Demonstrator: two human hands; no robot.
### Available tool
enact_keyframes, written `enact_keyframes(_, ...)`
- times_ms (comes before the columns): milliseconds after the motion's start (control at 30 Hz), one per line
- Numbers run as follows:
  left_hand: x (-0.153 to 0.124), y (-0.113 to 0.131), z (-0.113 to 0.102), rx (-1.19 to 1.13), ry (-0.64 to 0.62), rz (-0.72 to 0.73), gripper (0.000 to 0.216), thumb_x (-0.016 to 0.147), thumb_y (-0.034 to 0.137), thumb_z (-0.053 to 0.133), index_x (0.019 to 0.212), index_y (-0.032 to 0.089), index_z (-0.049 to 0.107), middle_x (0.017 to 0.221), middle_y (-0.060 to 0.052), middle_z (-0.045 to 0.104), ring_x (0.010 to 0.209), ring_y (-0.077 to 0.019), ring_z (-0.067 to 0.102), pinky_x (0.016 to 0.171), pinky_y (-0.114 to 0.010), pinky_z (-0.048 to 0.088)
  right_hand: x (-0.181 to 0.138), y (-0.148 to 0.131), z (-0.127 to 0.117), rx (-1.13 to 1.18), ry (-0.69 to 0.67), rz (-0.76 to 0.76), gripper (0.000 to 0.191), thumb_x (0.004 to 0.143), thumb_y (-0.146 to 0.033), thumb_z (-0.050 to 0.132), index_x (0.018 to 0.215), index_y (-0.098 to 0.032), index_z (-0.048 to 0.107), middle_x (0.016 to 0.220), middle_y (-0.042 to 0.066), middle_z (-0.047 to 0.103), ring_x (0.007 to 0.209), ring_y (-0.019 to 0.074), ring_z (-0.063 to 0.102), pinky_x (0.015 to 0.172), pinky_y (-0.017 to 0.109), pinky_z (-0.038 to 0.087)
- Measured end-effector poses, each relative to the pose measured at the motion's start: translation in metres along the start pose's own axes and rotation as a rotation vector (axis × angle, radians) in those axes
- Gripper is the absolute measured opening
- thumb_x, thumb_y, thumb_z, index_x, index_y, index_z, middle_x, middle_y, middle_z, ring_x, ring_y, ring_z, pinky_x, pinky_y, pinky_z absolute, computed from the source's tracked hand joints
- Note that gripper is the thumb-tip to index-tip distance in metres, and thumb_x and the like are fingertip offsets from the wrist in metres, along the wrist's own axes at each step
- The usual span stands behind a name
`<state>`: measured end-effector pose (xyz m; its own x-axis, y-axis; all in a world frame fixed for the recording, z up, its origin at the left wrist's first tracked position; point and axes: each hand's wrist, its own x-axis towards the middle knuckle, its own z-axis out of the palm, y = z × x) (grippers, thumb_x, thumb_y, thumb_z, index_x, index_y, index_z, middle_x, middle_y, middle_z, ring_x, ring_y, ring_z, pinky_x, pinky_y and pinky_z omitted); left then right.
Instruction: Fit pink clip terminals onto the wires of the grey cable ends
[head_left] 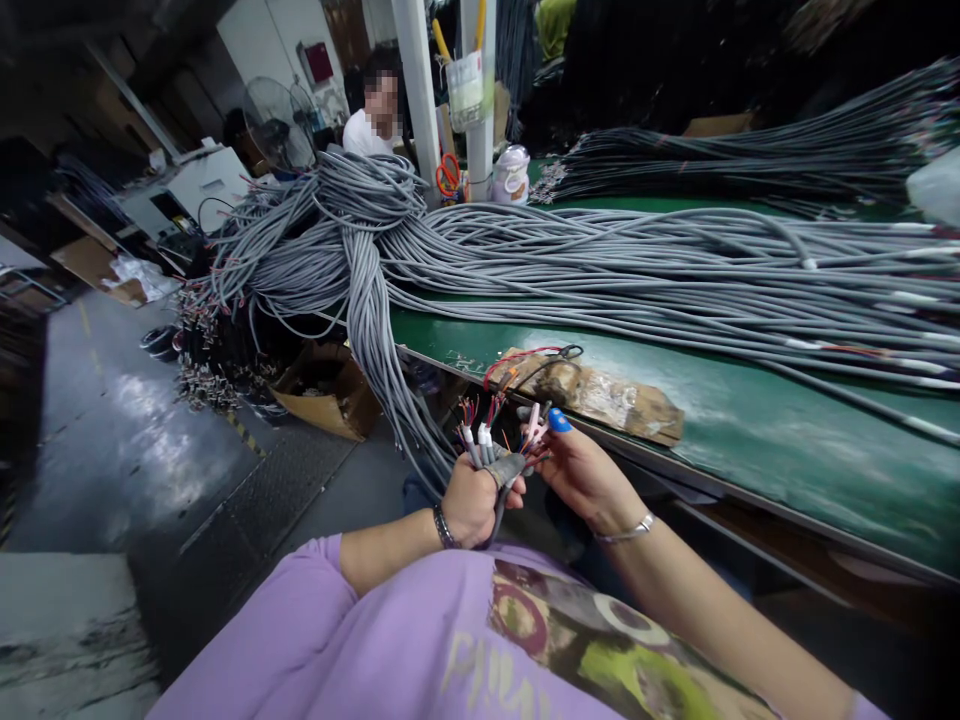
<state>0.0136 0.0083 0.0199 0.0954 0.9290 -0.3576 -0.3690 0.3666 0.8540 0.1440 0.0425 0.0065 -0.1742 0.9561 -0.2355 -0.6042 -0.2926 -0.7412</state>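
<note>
My left hand point(472, 497) is closed around several grey cables point(472, 455) in front of my body. Their stripped ends point up, with thin coloured wires point(469, 412) fanning out above white wrapping. A grey covering sits on the left thumb. Close beside it, my right hand point(589, 475) pinches the thin wires point(538, 450) of one cable end; a blue cover is on one of its digits. A pale pink piece point(533, 420) stands among these wires, its kind unclear. The fingertips of the right hand are partly hidden.
Long grey cables point(600, 265) lie along the green table point(750, 400), and a looped bundle point(367, 200) hangs over its edge. A taped cardboard piece point(615, 400) lies near the front edge. Orange scissors point(448, 175) and a jar point(511, 175) stand by the post. A person point(371, 130) is behind.
</note>
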Motion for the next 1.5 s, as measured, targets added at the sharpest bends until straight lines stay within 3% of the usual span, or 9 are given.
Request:
enact_keyframes(133,0.001,-0.001,0.000,-0.003,-0.002,0.005,0.037,0.058,0.043,0.078,0.065,0.014,0.055,0.051,0.001,0.056,0.037,-0.0072,0.048,0.035,-0.018,0.032,0.003,0.005,0.002,-0.055,0.074,-0.133,0.042,0.073,-0.063,0.065,0.069,-0.021,0.067,0.065,0.001,0.063,0.058,0.0140,0.053,0.057,0.028,0.045)
enact_keyframes(267,0.001,-0.002,-0.001,0.022,-0.007,-0.001,0.039,0.059,0.045,0.078,0.065,0.014,0.056,0.050,0.001,0.056,0.037,-0.0068,0.047,0.036,-0.018,0.033,0.008,0.006,0.001,-0.038,0.072,-0.037,0.046,0.071,-0.068,0.063,0.075,-0.023,0.068,0.073,0.004,0.068,0.061,0.0177,0.058,0.060,0.033,0.048)
enact_keyframes(400,0.002,-0.002,0.001,0.017,0.011,-0.003,0.040,0.056,0.046,0.079,0.066,0.014,0.056,0.050,0.001,0.056,0.037,-0.0068,0.047,0.036,-0.018,0.033,0.013,0.006,-0.001,0.087,0.050,0.042,0.042,0.067,-0.063,0.071,0.075,-0.022,0.068,0.066,0.003,0.068,0.059,0.0181,0.059,0.061,0.034,0.050)
enact_keyframes(733,0.001,-0.008,-0.003,0.015,0.007,0.015,0.038,0.059,0.044,0.078,0.065,0.014,0.056,0.050,0.001,0.057,0.037,-0.0067,0.048,0.035,-0.017,0.034,0.012,0.012,-0.003,0.210,0.039,0.036,0.043,0.064,-0.064,0.072,0.075,-0.022,0.068,0.070,0.001,0.069,0.056,0.0137,0.058,0.054,0.027,0.049)
enact_keyframes(900,-0.002,-0.008,-0.008,-0.003,0.010,0.030,0.038,0.059,0.044,0.079,0.065,0.014,0.056,0.050,0.002,0.056,0.037,-0.0069,0.048,0.035,-0.017,0.035,0.006,0.006,-0.005,0.168,-0.060,0.099,0.049,0.063,-0.069,0.069,0.077,-0.022,0.070,0.077,0.003,0.072,0.060,0.0149,0.059,0.054,0.027,0.048)
enact_keyframes(1100,-0.003,-0.007,-0.004,-0.031,0.008,0.030,0.037,0.058,0.043,0.079,0.065,0.013,0.057,0.051,0.002,0.056,0.038,-0.0069,0.048,0.035,-0.017,0.035,0.005,-0.003,-0.005,0.085,-0.038,0.085,0.035,0.065,-0.052,0.078,0.077,-0.021,0.072,0.077,0.002,0.072,0.059,0.0129,0.057,0.056,0.026,0.046)
enact_keyframes(1500,0.004,-0.005,0.002,-0.039,0.035,-0.008,0.035,0.058,0.041,0.078,0.064,0.014,0.056,0.051,0.001,0.056,0.037,-0.0066,0.048,0.034,-0.017,0.031,0.010,0.002,-0.009,0.116,-0.074,0.091,0.032,0.070,-0.052,0.074,0.078,-0.021,0.073,0.067,0.001,0.069,0.058,0.0139,0.056,0.060,0.029,0.047)
